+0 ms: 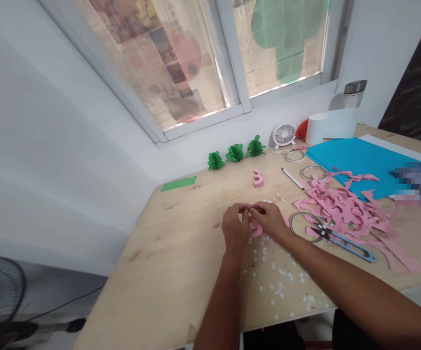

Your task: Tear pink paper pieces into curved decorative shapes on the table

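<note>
My left hand (pixel 235 226) and my right hand (pixel 269 219) meet over the wooden table (pixel 166 243), fingertips pinched together. What they pinch is too small and covered to name. Just under the fingers lies a pink piece (pixel 257 230), partly hidden by both hands. Beyond them a pink shape like a 3 (pixel 258 178) rests on the table. White paper bits (pixel 279 289) are scattered near my forearms. To the right of my right hand are a roll of tape (pixel 296 227) and blue-handled snips (pixel 352 245).
Pink scraps (pixel 341 204) are heaped on the right, beside blue sheets (pixel 363 158). A white pen (pixel 292 179), small fan (pixel 283 135), green paper ornaments (pixel 235 153) and green strip (pixel 178 183) lie farther back. A bottle (pixel 354 95) stands at back right.
</note>
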A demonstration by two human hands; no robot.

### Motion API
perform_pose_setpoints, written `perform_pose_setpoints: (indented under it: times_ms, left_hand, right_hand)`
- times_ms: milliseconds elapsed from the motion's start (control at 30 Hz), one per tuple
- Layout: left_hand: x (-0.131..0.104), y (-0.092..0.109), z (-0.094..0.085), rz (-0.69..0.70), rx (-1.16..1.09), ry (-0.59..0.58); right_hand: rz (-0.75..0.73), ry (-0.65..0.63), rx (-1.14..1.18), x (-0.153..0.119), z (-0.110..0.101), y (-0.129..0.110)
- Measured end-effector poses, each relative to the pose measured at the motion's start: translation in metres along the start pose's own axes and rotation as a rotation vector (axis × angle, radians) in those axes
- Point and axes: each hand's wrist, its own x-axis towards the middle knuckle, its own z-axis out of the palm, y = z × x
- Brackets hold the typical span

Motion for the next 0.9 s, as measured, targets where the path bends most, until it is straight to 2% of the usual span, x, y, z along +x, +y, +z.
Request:
perform_pose_setpoints:
  times_ms: [567, 900]
  left_hand:
    - [0.0001, -0.0010, -0.0006, -0.029, 0.003, 0.000]
    - [0.0006, -0.0002, -0.0014, -0.049, 0.000, -0.046]
  right_hand:
    - [-0.022, -0.006, -0.044, -0.0001, 0.0004, -0.0009]
    - [-0.018, -0.007, -0.045, -0.0001, 0.0025, 0.0057]
